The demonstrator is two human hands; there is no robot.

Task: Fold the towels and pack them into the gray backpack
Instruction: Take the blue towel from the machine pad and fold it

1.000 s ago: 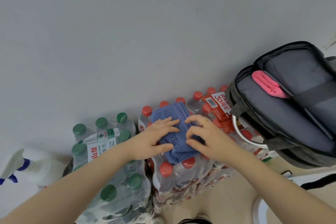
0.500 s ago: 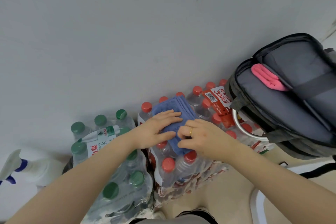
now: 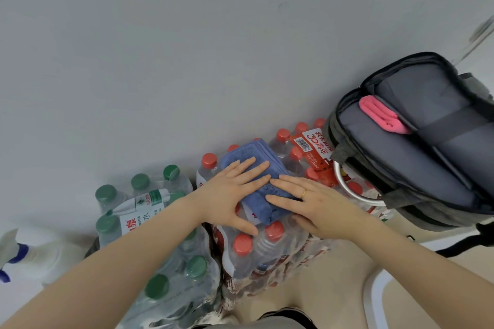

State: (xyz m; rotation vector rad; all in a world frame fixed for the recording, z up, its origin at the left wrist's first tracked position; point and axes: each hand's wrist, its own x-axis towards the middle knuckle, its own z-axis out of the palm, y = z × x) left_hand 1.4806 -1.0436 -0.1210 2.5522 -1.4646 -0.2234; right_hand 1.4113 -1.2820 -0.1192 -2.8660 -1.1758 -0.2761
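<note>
The folded blue towel (image 3: 263, 181) lies on a pack of red-capped water bottles (image 3: 256, 246); the left hand (image 3: 230, 192) and right hand (image 3: 307, 200) press flat on it, fingers straight, side by side; right of them stands the open gray backpack (image 3: 417, 157) holding a pink towel (image 3: 382, 115); green-capped bottles (image 3: 160, 222) sit left.

One camera sits on the person's head, looking forward and steeply down, close over both forearms and the shrink-wrapped bottle packs (image 3: 256, 254) against the grey wall (image 3: 213, 48). The wide lens bends the edges.
</note>
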